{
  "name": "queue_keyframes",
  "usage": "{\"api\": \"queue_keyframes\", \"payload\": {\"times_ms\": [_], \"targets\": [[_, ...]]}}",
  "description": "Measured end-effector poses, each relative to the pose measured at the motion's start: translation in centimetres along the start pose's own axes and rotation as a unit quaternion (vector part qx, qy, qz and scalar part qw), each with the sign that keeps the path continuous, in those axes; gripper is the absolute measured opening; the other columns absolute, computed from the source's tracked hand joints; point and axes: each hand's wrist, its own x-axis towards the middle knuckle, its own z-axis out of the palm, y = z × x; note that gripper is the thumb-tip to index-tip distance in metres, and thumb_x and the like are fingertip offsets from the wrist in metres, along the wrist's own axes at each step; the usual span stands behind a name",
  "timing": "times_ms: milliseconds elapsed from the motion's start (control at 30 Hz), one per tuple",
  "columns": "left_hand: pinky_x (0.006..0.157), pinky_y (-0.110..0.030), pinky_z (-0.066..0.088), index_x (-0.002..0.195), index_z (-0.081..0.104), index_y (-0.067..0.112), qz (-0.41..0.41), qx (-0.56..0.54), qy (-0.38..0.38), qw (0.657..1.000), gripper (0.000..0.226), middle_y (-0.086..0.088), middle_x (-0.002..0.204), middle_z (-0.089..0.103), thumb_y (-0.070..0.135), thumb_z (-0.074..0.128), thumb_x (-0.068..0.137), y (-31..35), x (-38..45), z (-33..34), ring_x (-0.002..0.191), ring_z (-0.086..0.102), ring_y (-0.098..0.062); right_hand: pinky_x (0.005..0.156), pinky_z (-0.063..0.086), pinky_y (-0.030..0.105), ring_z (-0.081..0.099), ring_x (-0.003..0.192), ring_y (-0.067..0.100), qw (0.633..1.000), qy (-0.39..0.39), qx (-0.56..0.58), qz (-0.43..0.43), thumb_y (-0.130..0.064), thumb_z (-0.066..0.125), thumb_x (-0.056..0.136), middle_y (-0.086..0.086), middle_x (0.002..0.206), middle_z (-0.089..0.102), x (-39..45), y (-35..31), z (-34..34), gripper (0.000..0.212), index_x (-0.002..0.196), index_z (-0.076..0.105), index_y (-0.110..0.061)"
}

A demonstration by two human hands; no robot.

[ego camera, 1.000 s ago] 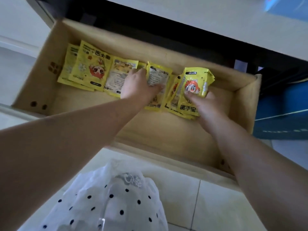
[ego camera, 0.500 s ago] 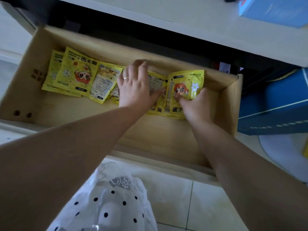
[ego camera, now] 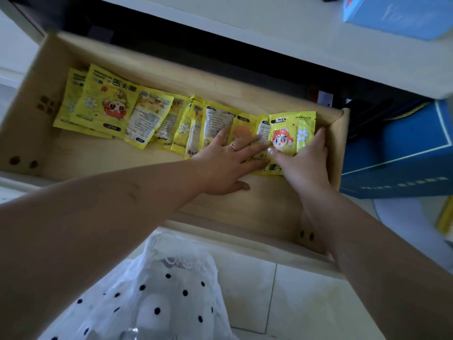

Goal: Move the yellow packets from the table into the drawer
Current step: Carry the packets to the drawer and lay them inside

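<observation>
Right hand (ego camera: 304, 160) has pushed its glossy yellow cartoon-print packet (ego camera: 291, 133) down and right, fingers clamped on its edges, against the right wall of the open pale wooden drawer (ego camera: 339, 148). Left hand (ego camera: 228, 160) now lies flat, fingers spread, on the row's right end; all visible packets are in the drawer, so this is likely final tidying.

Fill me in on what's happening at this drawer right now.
A person is laying yellow packets in a row along the back of an open wooden drawer. The right hand grips the rightmost packet, printed with a red-haired cartoon face, near the drawer's right wall. The left hand, wearing a ring, rests flat, fingers spread, on the packets beside it. A blue box sits on the white tabletop above; no packets show there.
</observation>
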Motion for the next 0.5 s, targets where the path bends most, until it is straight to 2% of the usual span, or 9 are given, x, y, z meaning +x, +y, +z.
{"api": "queue_keyframes", "payload": {"times_ms": [67, 100, 167, 233, 300, 367, 500], "targets": [[0.111, -0.067, -0.006, 0.150, -0.006, 0.031, -0.002, 0.002, -0.004, 1.000, 0.068, 0.000, 0.160, -0.018, 0.060, 0.021, 0.095, 0.0, -0.1, -0.2, 0.148, -0.014, -0.022, 0.116, 0.013, 0.030, 0.010, 0.146, 0.023, 0.997, -0.005, -0.056, -0.044, -0.035, 0.073, 0.079, 0.010, 0.158, 0.006, -0.8, 0.0, -0.6, 0.110, 0.151, -0.006, -0.013], [0.110, -0.067, -0.008, 0.150, -0.007, 0.031, -0.002, 0.003, -0.006, 1.000, 0.068, 0.001, 0.159, -0.019, 0.060, 0.021, 0.095, 0.0, -0.1, -0.3, 0.147, -0.014, -0.021, 0.117, 0.010, 0.031, 0.005, 0.147, 0.023, 0.993, -0.002, -0.091, -0.072, -0.036, 0.072, 0.080, 0.010, 0.159, 0.002, -1.2, -0.1, -0.8, 0.107, 0.151, -0.003, -0.014], [0.110, -0.067, -0.009, 0.150, -0.007, 0.031, -0.002, 0.000, -0.008, 1.000, 0.068, 0.000, 0.159, -0.019, 0.060, 0.020, 0.095, -0.1, -0.2, -0.3, 0.147, -0.014, -0.021, 0.118, 0.010, 0.035, 0.001, 0.148, 0.025, 0.969, -0.003, -0.203, -0.143, -0.039, 0.068, 0.083, 0.008, 0.160, -0.001, -1.9, -0.1, -1.0, 0.091, 0.151, 0.012, -0.015], [0.110, -0.068, -0.007, 0.150, -0.006, 0.031, -0.003, -0.001, -0.003, 1.000, 0.068, 0.000, 0.160, -0.017, 0.060, 0.021, 0.094, -0.1, -0.2, -0.3, 0.148, -0.013, -0.021, 0.117, 0.016, 0.040, 0.003, 0.148, 0.025, 0.929, -0.044, -0.306, -0.203, -0.039, 0.062, 0.086, 0.005, 0.160, 0.001, -2.3, 0.0, -1.1, 0.076, 0.148, 0.026, -0.016], [0.110, -0.068, -0.003, 0.150, -0.004, 0.031, -0.002, -0.002, 0.002, 1.000, 0.069, 0.000, 0.160, -0.015, 0.059, 0.024, 0.095, 0.0, -0.2, -0.4, 0.148, -0.011, -0.022, 0.116, 0.020, 0.043, 0.004, 0.148, 0.026, 0.906, -0.124, -0.353, -0.196, -0.038, 0.059, 0.088, 0.003, 0.161, -0.006, -2.6, 0.1, -1.0, 0.073, 0.149, 0.025, -0.016], [0.112, -0.067, -0.001, 0.151, -0.001, 0.028, -0.004, -0.005, 0.008, 1.000, 0.070, -0.002, 0.161, -0.011, 0.055, 0.031, 0.095, 0.1, -0.1, -0.7, 0.148, -0.008, -0.023, 0.114, 0.026, 0.043, 0.009, 0.146, 0.032, 0.898, -0.190, -0.368, -0.148, -0.035, 0.058, 0.089, 0.003, 0.160, -0.016, -2.6, 0.1, -0.7, 0.076, 0.150, 0.017, -0.017], [0.114, -0.063, 0.002, 0.151, 0.001, 0.025, -0.022, -0.015, 0.007, 1.000, 0.073, -0.003, 0.161, -0.006, 0.049, 0.041, 0.095, 0.7, -0.1, -1.2, 0.149, -0.006, -0.026, 0.108, 0.035, 0.046, 0.022, 0.141, 0.037, 0.885, -0.210, -0.403, -0.100, -0.033, 0.053, 0.089, 0.004, 0.160, -0.016, -2.1, -0.4, -0.5, 0.075, 0.150, 0.012, -0.020]]}}
